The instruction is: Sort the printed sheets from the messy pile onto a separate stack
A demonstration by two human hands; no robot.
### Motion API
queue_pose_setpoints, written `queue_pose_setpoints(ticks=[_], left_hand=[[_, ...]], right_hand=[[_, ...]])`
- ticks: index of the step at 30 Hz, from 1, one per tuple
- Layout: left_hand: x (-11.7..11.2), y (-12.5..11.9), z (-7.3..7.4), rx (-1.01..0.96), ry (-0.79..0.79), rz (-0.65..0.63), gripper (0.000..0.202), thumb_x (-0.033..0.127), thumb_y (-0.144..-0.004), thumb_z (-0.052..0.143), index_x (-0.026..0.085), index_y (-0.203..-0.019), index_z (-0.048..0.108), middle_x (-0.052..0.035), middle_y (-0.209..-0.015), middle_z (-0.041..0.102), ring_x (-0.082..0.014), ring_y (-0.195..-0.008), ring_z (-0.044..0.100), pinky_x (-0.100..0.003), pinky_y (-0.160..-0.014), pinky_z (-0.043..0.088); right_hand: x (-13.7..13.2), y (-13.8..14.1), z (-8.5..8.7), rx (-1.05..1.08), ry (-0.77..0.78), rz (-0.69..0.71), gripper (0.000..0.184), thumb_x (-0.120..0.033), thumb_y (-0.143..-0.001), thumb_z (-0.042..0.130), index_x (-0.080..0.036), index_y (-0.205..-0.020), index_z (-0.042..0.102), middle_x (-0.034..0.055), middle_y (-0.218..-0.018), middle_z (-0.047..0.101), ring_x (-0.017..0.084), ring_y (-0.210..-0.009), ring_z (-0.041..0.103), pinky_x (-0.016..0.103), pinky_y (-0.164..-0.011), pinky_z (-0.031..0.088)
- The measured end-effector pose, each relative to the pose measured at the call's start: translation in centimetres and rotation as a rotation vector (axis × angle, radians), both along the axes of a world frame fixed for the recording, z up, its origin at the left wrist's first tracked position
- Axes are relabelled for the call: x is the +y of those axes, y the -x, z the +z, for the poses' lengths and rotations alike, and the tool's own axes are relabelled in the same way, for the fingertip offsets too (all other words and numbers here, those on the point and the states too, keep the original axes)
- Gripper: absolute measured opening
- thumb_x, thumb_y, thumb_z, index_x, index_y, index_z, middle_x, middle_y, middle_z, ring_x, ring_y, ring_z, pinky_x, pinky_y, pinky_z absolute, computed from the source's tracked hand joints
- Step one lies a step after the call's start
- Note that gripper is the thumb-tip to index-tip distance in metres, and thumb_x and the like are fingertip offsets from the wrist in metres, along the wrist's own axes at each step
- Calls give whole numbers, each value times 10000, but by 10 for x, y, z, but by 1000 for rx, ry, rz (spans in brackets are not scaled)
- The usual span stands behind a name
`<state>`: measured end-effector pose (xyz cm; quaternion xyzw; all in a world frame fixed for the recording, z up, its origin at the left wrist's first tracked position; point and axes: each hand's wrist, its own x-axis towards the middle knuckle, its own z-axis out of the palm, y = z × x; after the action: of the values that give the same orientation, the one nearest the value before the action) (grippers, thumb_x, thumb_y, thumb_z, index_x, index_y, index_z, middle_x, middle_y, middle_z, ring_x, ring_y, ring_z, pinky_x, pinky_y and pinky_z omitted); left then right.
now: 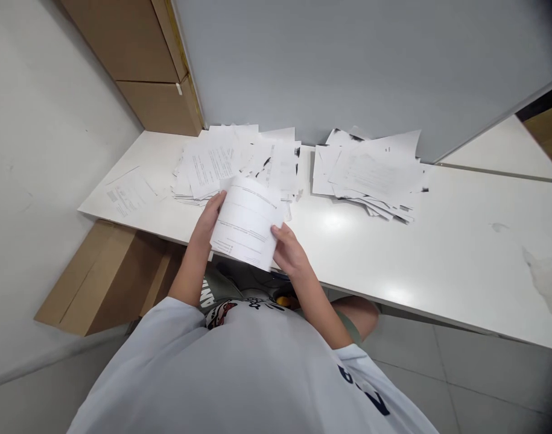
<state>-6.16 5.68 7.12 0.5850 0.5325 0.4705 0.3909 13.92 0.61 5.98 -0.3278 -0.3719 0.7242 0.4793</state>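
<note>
Lighting: bright, even, apparently overhead. Glare: soft white patches on the glossy white tabletop [334, 220]. Shadows: faint. Focus: sharp throughout. Distortion: wide-angle bowing toward edges; right corners darkened.

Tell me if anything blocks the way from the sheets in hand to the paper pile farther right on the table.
Nothing visible does. The printed sheets, held in the left hand and right hand, have only bare white table between them and that paper pile.

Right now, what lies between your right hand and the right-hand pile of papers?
In the head view, only the white desktop, with a bright glare spot on it, lies between your right hand and the right-hand pile of papers.
</note>
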Motion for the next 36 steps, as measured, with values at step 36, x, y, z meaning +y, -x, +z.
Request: queue_pose_setpoints(ticks=[36], left_hand=[[39,32,-24,665,-421,385,362,372,-991,432,190,-1218,648,-120,-1224,705,-263,-1163,659,-415,-1031,508]], right_hand=[[-98,-216,-81,-635,330,-715,401,-431,-596,739,-181,-907,698,33,-813,718,202,-710,635,309,-613,497]])
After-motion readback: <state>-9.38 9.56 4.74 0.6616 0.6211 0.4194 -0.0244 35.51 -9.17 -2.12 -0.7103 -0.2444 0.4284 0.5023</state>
